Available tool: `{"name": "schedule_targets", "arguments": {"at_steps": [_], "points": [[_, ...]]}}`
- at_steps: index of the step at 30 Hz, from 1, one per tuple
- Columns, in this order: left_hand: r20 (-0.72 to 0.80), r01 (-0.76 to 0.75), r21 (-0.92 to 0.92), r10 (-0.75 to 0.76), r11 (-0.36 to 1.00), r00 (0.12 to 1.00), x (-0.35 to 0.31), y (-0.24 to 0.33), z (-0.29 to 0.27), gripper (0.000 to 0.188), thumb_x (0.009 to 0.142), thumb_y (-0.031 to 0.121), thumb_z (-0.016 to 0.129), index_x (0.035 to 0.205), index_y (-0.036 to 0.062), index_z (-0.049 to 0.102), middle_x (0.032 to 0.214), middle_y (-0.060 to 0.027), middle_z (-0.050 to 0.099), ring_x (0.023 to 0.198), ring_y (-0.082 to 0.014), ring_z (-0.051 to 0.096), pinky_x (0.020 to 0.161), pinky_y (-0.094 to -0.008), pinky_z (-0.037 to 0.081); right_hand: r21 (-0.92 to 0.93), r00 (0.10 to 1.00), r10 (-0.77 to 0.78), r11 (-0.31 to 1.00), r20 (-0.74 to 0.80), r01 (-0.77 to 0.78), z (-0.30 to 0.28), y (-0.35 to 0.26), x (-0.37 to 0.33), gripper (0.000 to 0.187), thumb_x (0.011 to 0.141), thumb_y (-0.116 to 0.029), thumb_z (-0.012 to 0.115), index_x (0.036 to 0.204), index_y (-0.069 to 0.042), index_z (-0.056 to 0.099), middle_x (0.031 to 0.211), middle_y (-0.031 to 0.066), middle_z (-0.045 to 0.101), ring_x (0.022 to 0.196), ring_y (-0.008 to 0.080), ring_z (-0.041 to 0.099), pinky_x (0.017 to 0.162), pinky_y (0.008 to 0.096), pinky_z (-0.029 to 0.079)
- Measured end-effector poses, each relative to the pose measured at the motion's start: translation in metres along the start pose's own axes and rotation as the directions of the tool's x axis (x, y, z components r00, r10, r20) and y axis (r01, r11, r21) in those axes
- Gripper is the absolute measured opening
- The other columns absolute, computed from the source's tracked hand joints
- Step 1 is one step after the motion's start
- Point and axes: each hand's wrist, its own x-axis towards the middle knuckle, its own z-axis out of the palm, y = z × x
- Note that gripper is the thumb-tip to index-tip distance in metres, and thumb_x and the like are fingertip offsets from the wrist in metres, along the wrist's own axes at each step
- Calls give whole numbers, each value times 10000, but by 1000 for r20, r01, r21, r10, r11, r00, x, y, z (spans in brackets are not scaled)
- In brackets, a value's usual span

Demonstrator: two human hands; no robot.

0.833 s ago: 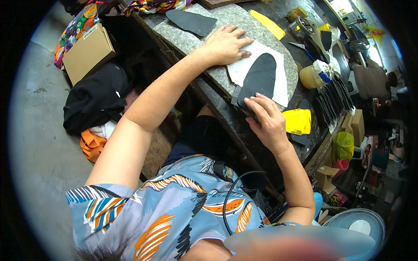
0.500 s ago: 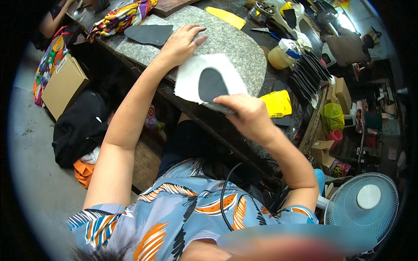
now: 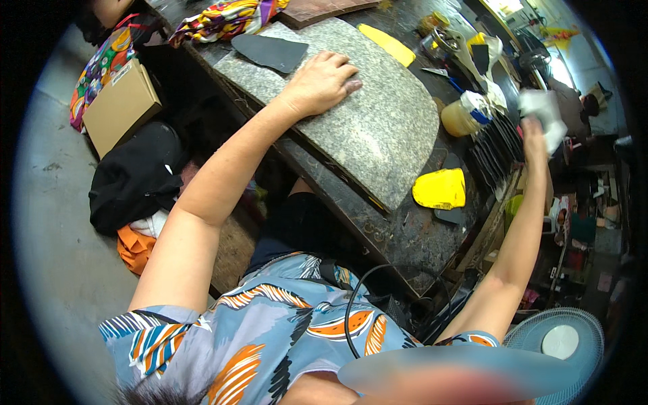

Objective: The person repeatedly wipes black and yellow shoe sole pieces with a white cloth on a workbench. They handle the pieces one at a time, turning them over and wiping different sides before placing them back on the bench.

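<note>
Near the lower edge, the person's patterned shirt point(image 3: 270, 331) and a black cable point(image 3: 364, 317) fill the frame; a fan point(image 3: 560, 341) sits at lower right. At mid-frame, one left hand point(image 3: 320, 84) lies flat and released, palm down, fingers spread, on one grey stone slab point(image 3: 378, 121). At right of centre lies one yellow pad point(image 3: 440, 189). Farther off, at the upper right, one right hand point(image 3: 533, 131) is raised above a row of dark cut pieces point(image 3: 496, 145), grasping one white sheet point(image 3: 543, 111). The sheet appears thin, light and limp, likely to crease or flutter; a pinch at one edge seems enough. Beyond, at the top, one dark sole-shaped piece point(image 3: 270, 52) rests on the slab, apparently flat and flexible.
</note>
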Motion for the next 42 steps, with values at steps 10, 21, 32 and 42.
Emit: {"name": "schedule_targets", "arguments": {"at_steps": [10, 21, 32, 42], "points": [[-36, -20, 34, 21, 999, 999, 3, 5, -1, 437, 960, 423, 549, 1180, 55, 635, 1244, -143, 591, 1210, -327, 502, 1058, -430, 388, -6, 957, -284, 959, -62, 285, 4, -112, 1, 401, 958, -358, 585, 1300, -149, 598, 1161, 165, 683, 1085, 341, 651, 914, 409, 503], [-131, -62, 40, 66, 997, 989, 3, 6, -3, 359, 882, 384, 650, 1006, 48, 672, 1182, -154, 612, 1178, -319, 531, 1022, -437, 409, 1, 867, -394, 911, 304, 413, 214, -272, 61, 780, 779, -446, 751, 1426, -124, 458, 1269, 208, 614, 1177, 403, 577, 998, 456, 459], [-253, 451, 268, -390, 851, 885, -2, 6, -1, 482, 867, 337, 652, 1266, 87, 549, 1392, -294, 453, 1280, -511, 433, 1067, -661, 283, 808, 944, -328, 568, 46, 158, 120, -280, 20, 477, 875, -201, 717, 1294, -18, 581, 1126, 156, 691, 941, 222, 687, 799, 316, 529], [-277, 135, 248, -64, 959, 959, -1, 1, 2, 341, 835, 110, 652, 1173, 89, 608, 1049, -128, 657, 955, -311, 652, 848, -404, 517, 233, 822, -543, 833, 172, 502, 52, -220, -132, 391, 866, -180, 701, 1240, -99, 621, 1178, 136, 629, 1115, 301, 598, 978, 394, 474]]}}
